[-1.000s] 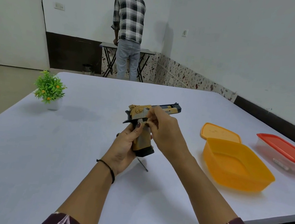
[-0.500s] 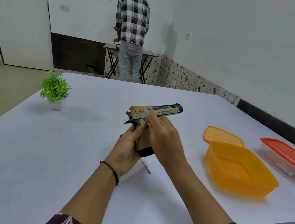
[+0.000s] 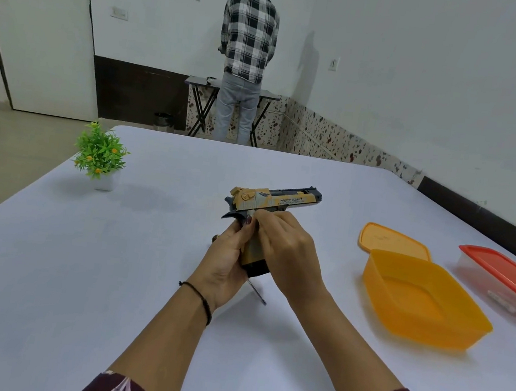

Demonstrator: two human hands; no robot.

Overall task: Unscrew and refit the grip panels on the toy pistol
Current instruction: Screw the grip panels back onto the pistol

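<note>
Where the fingertips meet: the right fingertips (image 3: pixel 258 220) bunch narrowly against the top of the panel (image 3: pixel 251 253), just under the slide. Whether they pinch a screw is hidden.
Left hand (image 3: pixel 225 263): thumb pressed on the back of the grip, fingers curled round its left side.
Right hand (image 3: pixel 288 257): curled over the grip's right side.
Pistol (image 3: pixel 282 200): held upright above the table (image 3: pixel 78 270), mid-scene, muzzle pointing right.
Handling: probably light, stiff plastic, somewhat slick. The panels look thin, so it is best held by the grip frame, not the slide, with a panel pressed flat rather than pried.
Shaft (image 3: pixel 257 292): thin metal, likely a screwdriver, just below the hands.
Right: tub (image 3: pixel 425 300), with its lid (image 3: pixel 394 241) beyond and a box (image 3: pixel 506 281) further right.
Far left: plant (image 3: pixel 100 156).
</note>
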